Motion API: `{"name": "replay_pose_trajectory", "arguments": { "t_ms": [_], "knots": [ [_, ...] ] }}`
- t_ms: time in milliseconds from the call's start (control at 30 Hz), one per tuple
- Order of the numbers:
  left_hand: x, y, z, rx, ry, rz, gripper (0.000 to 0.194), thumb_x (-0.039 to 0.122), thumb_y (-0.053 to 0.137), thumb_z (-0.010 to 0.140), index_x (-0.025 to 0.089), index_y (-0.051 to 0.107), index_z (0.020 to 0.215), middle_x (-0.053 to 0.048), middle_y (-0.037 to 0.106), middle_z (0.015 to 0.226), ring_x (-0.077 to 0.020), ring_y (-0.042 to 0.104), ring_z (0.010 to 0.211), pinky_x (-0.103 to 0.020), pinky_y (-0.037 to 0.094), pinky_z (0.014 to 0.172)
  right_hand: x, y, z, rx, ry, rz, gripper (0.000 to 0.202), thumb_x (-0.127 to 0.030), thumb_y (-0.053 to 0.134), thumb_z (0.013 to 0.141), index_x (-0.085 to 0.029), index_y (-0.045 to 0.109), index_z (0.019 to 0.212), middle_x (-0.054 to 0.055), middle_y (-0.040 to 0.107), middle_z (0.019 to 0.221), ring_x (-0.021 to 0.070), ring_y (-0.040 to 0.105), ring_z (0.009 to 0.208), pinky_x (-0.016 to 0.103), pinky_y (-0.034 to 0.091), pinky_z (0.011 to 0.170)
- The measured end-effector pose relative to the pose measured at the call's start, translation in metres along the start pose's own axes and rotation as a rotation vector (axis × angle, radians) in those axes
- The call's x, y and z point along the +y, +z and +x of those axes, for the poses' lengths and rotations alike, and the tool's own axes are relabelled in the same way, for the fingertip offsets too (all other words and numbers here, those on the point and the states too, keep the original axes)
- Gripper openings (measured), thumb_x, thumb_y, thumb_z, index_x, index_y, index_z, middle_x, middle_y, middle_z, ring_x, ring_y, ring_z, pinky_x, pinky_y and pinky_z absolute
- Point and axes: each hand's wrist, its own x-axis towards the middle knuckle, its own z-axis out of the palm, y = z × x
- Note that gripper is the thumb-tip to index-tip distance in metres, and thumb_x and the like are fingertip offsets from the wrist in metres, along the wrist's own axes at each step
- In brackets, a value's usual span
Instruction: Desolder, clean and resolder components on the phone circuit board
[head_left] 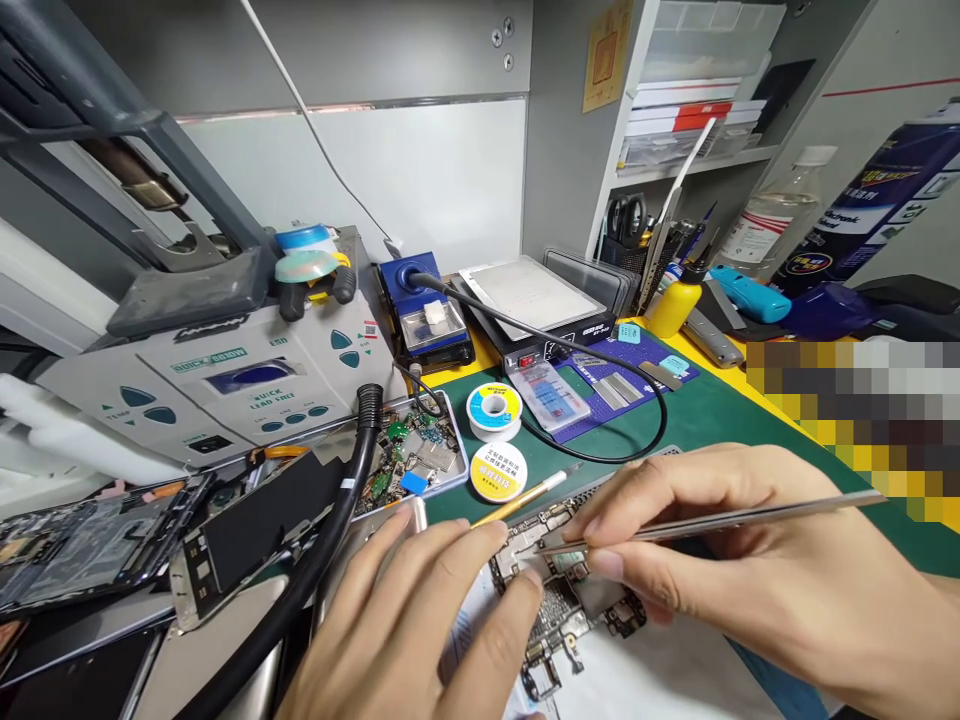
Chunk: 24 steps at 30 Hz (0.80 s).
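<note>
My right hand (720, 540) pinches a pair of metal tweezers (780, 511) between thumb and fingers. The tweezer tips touch or hover just over a phone circuit board (559, 605), near its upper middle; actual contact is hard to make out. From the left, my left hand (420, 620) holds the board, with thumb and index fingertip on its left part and the other fingers stretched out beside it. Both hands cover parts of the board. White paper (637, 665) lies below it, and a gold-handled pen-like tool (525, 497) lies just behind.
A hot-air station (247, 375) stands at the left, its black hose (330, 560) crossing in front of phone parts. Behind are a tray of scrap boards (454, 480), a solder spool (495, 412), a heating plate (540, 300) and a looping black cable (664, 410). Bottles stand back right.
</note>
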Motion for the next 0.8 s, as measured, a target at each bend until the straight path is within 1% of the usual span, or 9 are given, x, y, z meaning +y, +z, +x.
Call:
{"name": "replay_pose_trajectory", "arguments": {
  "t_ms": [100, 167, 333, 400, 467, 500, 567, 700, 800],
  "knots": [
    [0.002, -0.008, 0.003, -0.023, -0.04, -0.035, 0.053, 0.035, 0.071, 0.09, 0.032, 0.064, 0.143, -0.002, 0.069, 0.146, -0.0276, 0.053, 0.141, -0.044, 0.015, 0.139, 0.002, -0.003, -0.002, -0.024, -0.115, -0.038, 0.011, -0.035, 0.085, 0.093, -0.025, 0.088, 0.093, 0.007, 0.09, 0.098, 0.0198, 0.084, 0.08, 0.02, 0.067, 0.069],
    [0.007, -0.012, 0.005, 0.012, -0.089, -0.066, 0.05, 0.029, 0.071, 0.09, 0.031, 0.064, 0.14, 0.0, 0.072, 0.143, -0.026, 0.057, 0.138, -0.043, 0.019, 0.138, 0.001, -0.005, -0.003, -0.036, -0.182, -0.081, 0.007, -0.033, 0.087, 0.093, -0.026, 0.089, 0.096, 0.005, 0.09, 0.101, 0.0211, 0.086, 0.091, 0.019, 0.068, 0.077],
    [0.024, -0.016, 0.013, 0.128, -0.279, -0.175, 0.027, 0.026, 0.065, 0.096, 0.03, 0.068, 0.122, 0.0, 0.075, 0.136, -0.0251, 0.061, 0.135, -0.05, 0.029, 0.135, -0.001, -0.006, -0.001, -0.025, -0.155, -0.017, 0.009, -0.034, 0.089, 0.09, -0.025, 0.09, 0.092, 0.005, 0.09, 0.098, 0.0193, 0.085, 0.08, 0.019, 0.068, 0.071],
    [0.028, -0.018, 0.017, 0.158, -0.326, -0.211, 0.027, 0.02, 0.064, 0.095, 0.029, 0.068, 0.12, -0.003, 0.072, 0.135, -0.024, 0.059, 0.135, -0.046, 0.041, 0.125, 0.0, -0.006, -0.002, -0.021, -0.153, 0.018, 0.008, -0.034, 0.091, 0.089, -0.027, 0.09, 0.091, 0.005, 0.09, 0.098, 0.0175, 0.084, 0.076, 0.017, 0.067, 0.068],
    [0.03, -0.021, 0.023, 0.189, -0.401, -0.268, 0.025, 0.016, 0.063, 0.094, 0.029, 0.068, 0.115, -0.003, 0.071, 0.123, -0.0209, 0.063, 0.122, -0.036, 0.054, 0.106, 0.001, -0.005, -0.003, -0.024, -0.168, 0.036, 0.007, -0.033, 0.092, 0.088, -0.028, 0.09, 0.092, 0.005, 0.09, 0.099, 0.0167, 0.083, 0.074, 0.016, 0.065, 0.061],
    [0.031, -0.023, 0.026, 0.197, -0.451, -0.325, 0.021, 0.017, 0.063, 0.095, 0.03, 0.068, 0.111, -0.002, 0.071, 0.113, -0.0188, 0.066, 0.113, -0.032, 0.056, 0.095, 0.001, -0.005, -0.004, -0.022, -0.177, 0.043, 0.006, -0.032, 0.092, 0.088, -0.028, 0.091, 0.092, 0.005, 0.09, 0.1, 0.0168, 0.083, 0.075, 0.015, 0.064, 0.059],
    [0.033, -0.028, 0.032, 0.202, -0.584, -0.493, 0.011, 0.022, 0.064, 0.097, 0.03, 0.069, 0.101, 0.002, 0.07, 0.096, -0.0152, 0.068, 0.094, -0.027, 0.057, 0.082, 0.001, -0.005, -0.006, -0.022, -0.215, 0.05, 0.008, -0.028, 0.093, 0.086, -0.03, 0.091, 0.093, 0.004, 0.09, 0.101, 0.0183, 0.085, 0.08, 0.016, 0.066, 0.063],
    [0.037, -0.035, 0.04, 0.157, -0.839, -0.79, 0.007, 0.032, 0.072, 0.09, 0.033, 0.077, 0.087, 0.004, 0.069, 0.085, -0.013, 0.066, 0.078, -0.024, 0.055, 0.072, 0.0, -0.006, -0.009, -0.046, -0.31, 0.053, 0.019, -0.019, 0.094, 0.084, -0.033, 0.091, 0.097, 0.004, 0.09, 0.099, 0.0216, 0.087, 0.096, 0.022, 0.069, 0.085],
    [0.037, -0.036, 0.04, 0.112, -0.825, -0.93, 0.008, 0.032, 0.072, 0.09, 0.033, 0.08, 0.087, 0.003, 0.07, 0.082, -0.0131, 0.065, 0.074, -0.024, 0.054, 0.069, 0.0, -0.006, -0.012, -0.092, -0.343, 0.092, 0.023, -0.015, 0.092, 0.084, -0.034, 0.092, 0.096, 0.005, 0.09, 0.099, 0.0215, 0.086, 0.091, 0.021, 0.07, 0.075]
  ]
}}
